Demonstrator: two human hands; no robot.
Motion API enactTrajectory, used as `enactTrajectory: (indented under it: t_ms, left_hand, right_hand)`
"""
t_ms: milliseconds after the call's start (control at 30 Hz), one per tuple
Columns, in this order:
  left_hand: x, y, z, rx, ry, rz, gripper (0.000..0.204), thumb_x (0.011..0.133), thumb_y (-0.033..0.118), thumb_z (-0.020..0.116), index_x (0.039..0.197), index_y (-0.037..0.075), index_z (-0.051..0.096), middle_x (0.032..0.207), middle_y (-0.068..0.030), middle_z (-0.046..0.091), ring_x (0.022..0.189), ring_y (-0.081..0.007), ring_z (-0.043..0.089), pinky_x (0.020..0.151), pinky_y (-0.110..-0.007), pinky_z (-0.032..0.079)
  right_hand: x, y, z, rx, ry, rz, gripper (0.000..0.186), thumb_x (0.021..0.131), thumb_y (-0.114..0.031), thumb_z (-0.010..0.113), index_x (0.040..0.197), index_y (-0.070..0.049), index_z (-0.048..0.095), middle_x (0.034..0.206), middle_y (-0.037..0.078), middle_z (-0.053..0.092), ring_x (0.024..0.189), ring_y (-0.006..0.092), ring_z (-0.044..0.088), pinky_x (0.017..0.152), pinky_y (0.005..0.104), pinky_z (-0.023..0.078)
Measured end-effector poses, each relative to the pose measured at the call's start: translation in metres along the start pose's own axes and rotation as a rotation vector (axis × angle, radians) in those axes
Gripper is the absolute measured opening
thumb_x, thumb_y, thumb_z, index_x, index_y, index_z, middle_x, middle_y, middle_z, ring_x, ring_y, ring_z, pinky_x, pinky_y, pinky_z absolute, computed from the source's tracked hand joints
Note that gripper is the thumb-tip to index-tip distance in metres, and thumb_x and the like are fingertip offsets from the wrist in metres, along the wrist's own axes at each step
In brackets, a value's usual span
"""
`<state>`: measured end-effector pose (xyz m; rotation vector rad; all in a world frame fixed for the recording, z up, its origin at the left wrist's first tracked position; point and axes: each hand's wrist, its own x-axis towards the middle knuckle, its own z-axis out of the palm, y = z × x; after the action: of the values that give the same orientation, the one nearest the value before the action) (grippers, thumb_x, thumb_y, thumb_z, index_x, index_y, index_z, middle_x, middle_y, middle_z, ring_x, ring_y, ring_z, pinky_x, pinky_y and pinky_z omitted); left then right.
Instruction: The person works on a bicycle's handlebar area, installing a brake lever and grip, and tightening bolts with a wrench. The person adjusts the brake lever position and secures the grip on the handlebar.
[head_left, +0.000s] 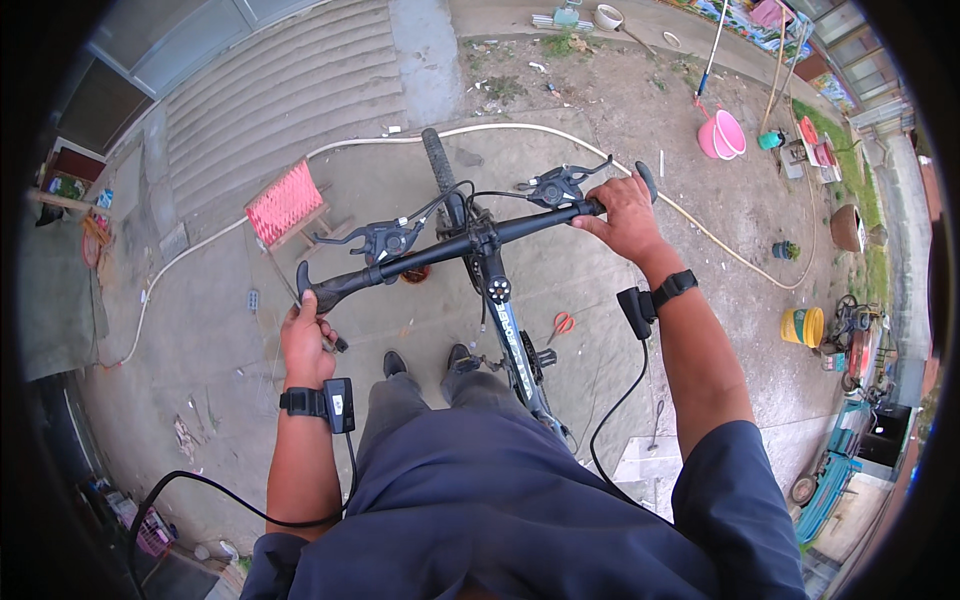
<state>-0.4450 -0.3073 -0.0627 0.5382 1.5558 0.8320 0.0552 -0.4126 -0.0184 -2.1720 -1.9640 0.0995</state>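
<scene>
A bicycle stands in front of me, its black handlebar crossing the view, with brake levers and shifters on it. My right hand grips the handlebar near its right end, beside a curved black bar end. My left hand is closed at the left end, just below the other curved bar end, on a small black-tipped item that is too small to identify surely. The black front tyre points away from me.
Orange scissors lie on the concrete by the bicycle. A pink woven stool stands at front left. A hose curves across the ground. A pink bucket, yellow buckets and a teal cart are at right; concrete steps rise ahead.
</scene>
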Motion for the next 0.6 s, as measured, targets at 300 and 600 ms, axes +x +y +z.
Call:
enactTrajectory:
  t_ms: [300,600]
  left_hand:
    - [0.001,0.004,-0.007,-0.096,-0.106,-0.046,0.024,0.102,0.034,0.067,0.099,0.013,0.057,0.07,0.0036,0.05,0.056,-0.0089,0.048,0.05,-0.028,0.041]
    - [0.01,0.001,-0.014,-0.173,-0.255,-0.141,0.024,0.1,0.035,0.069,0.101,0.015,0.056,0.066,0.0041,0.049,0.057,-0.0084,0.049,0.051,-0.026,0.04]
  right_hand:
    - [0.0,-0.012,-0.005,-0.038,0.074,-0.082,0.05,0.081,-0.052,0.078,0.105,-0.009,0.071,0.098,0.009,0.064,0.106,0.0322,0.058,0.107,0.0481,0.038]
    - [-0.06,-0.11,0.013,0.4,-0.196,0.323,0.055,0.089,-0.03,0.08,0.132,-0.005,0.057,0.117,0.014,0.065,0.104,0.0275,0.067,0.085,0.0389,0.055]
